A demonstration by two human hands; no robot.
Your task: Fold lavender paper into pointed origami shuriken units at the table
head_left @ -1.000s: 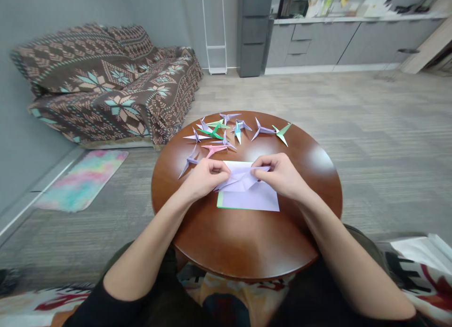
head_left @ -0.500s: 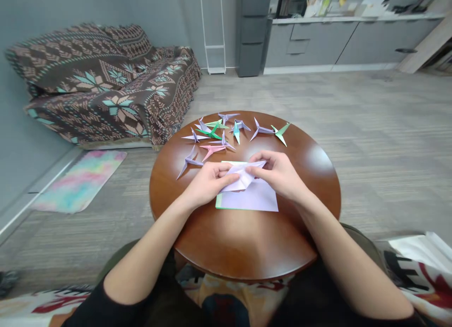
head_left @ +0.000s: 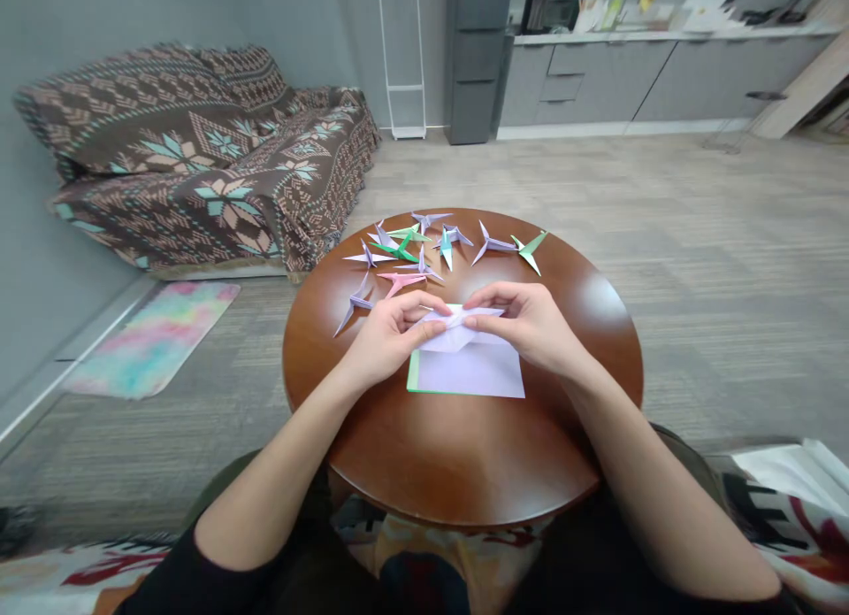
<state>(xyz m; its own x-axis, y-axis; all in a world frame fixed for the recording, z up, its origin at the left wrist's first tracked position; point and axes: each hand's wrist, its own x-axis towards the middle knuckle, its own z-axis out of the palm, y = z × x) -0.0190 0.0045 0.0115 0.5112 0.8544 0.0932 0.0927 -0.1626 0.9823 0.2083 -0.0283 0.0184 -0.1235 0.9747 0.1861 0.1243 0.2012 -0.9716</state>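
A partly folded sheet of lilac origami paper (head_left: pixel 452 338) is pinched between both hands, just above a stack of square paper sheets (head_left: pixel 470 373). My left hand (head_left: pixel 396 330) closes on its left side, thumb in front and fingers behind. On its right side, my right hand (head_left: pixel 523 321) grips it the same way, thumb near the middle fold. The fingers cover parts of the folded paper. The stack's top sheet is lilac, with green showing along its left and lower edges. Beyond my left hand lies a pink folded paper piece (head_left: pixel 401 281).
Several folded paper pieces in lilac, green and blue lie toward the far side of the round wooden table (head_left: pixel 464 456), among them a light green one (head_left: pixel 529 250). Behind the table stand a covered sofa (head_left: pixel 199 172) and grey kitchen cabinets (head_left: pixel 597 84).
The folded paper has been turned to lie more level, and its near edge has lifted. My left hand has shifted slightly, its fingers now reaching along the top edge.
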